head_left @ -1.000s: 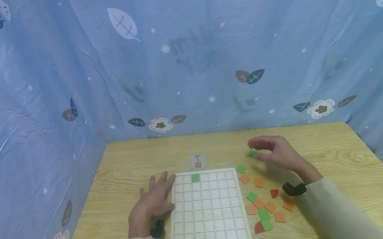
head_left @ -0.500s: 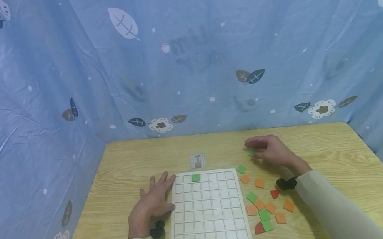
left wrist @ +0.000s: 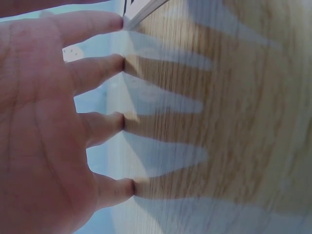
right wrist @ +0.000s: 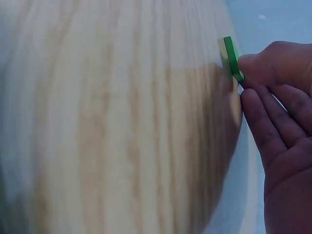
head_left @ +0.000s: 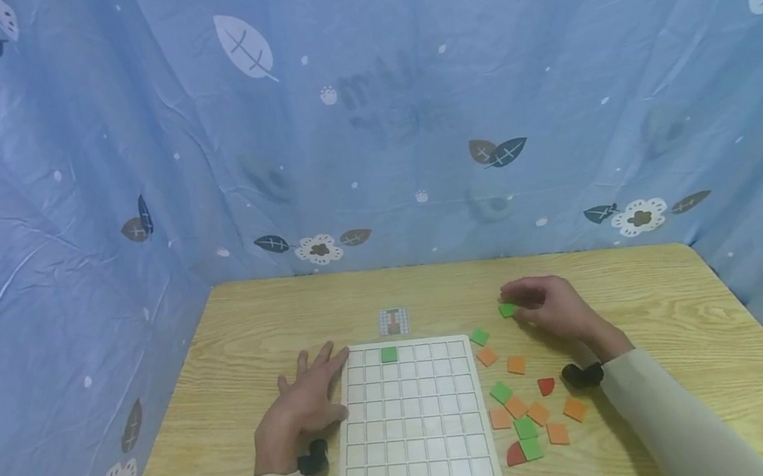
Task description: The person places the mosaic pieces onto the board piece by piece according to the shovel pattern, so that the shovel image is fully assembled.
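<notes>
A white gridded board (head_left: 412,422) lies on the table, with one green square tile (head_left: 389,354) in its top row. My left hand (head_left: 304,407) rests at the board's left edge. Its fingers are spread and its fingertips touch the wood; the thumb is at the board's side. My right hand (head_left: 558,308), beyond the board's upper right, holds another green tile (head_left: 508,309) at its thumb. In the right wrist view the thumb (right wrist: 251,63) presses against this green tile (right wrist: 233,58), low over the table; the index fingertip is hidden there.
Right of the board lie several loose tiles: orange squares (head_left: 557,433), green squares (head_left: 525,428) and red quarter-rounds (head_left: 546,386). A small printed card (head_left: 393,321) lies behind the board. Blue patterned curtain (head_left: 407,116) surrounds the wooden table (head_left: 272,311) at back and sides.
The right hand shifts slightly left, then back to the right and a little nearer, and the green tile moves with it. My left hand and the board stay put.
</notes>
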{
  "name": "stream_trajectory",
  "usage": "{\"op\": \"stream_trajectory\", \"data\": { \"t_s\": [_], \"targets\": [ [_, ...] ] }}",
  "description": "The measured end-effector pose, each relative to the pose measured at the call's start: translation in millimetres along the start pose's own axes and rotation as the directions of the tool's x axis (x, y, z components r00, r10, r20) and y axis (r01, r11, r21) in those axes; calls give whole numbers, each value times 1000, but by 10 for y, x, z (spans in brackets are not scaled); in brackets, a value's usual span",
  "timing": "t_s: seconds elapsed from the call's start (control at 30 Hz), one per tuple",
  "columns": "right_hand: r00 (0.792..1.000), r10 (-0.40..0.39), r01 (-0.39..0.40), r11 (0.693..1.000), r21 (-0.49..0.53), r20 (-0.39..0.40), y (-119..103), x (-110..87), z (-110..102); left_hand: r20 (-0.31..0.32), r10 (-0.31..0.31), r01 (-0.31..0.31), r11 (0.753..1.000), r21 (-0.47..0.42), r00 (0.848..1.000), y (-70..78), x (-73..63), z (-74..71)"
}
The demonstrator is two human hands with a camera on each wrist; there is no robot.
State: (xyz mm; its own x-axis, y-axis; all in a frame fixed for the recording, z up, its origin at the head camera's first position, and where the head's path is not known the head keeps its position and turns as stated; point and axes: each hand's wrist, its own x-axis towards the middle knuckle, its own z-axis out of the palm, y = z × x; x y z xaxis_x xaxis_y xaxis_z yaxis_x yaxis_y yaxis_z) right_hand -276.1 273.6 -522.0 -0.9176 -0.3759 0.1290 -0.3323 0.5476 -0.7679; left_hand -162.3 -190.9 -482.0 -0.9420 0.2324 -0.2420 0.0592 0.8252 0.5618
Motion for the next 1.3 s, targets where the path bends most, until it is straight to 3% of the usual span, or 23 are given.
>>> {"op": "stream_trajectory", "data": {
  "t_s": [0.27,0.63,0.9,1.3],
  "targets": [
    [999,-27,27,1000,-3,-23,40,-48,-5,-4,-5,5,1000,-9,1000,-13,1,5],
    [1000,-1,0,999,-46,-21,-7,-66,8,-6,-1,1,1000,-7,1000,-22,7,3],
    [998,37,-37,999,-11,-42,-65,-77,22,-8,0,-1,1000,-24,1000,-20,-1,1],
    [986,-38,42,999,21,-164,-525,-207,94,-6,-10,10,1000,-8,1000,-3,2,-6]
  ]
}}
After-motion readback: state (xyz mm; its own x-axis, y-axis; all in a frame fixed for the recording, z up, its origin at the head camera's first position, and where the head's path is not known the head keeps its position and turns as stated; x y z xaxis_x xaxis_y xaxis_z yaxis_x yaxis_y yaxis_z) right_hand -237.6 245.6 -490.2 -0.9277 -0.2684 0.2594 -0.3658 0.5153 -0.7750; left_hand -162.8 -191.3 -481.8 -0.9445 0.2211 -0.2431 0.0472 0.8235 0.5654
